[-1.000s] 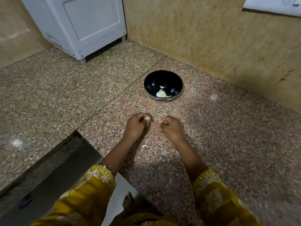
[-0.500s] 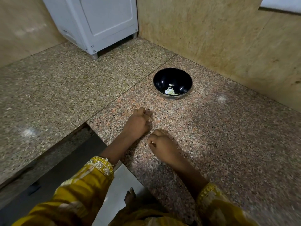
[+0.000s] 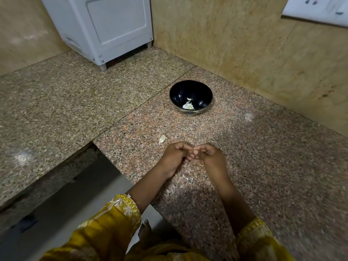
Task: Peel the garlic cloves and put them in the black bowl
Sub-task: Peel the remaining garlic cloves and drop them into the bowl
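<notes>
Home kitchen: a speckled granite counter (image 3: 75, 102) meets beige stone walls (image 3: 244, 44), white appliance (image 3: 105, 25) in the far corner, switch plate (image 3: 320, 10) above.

free: granite (image 3: 188, 129) this side of black bowl (image 3: 178, 91) | obstacles: loose clove (image 3: 162, 139), wall (image 3: 244, 53) behind bowl

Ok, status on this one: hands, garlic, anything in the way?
Left hand and right hand curled, fingertips meeting; held thing hidden. Pale bits in bowl; one clove loose on counter. Nothing blocks bowl.
</notes>
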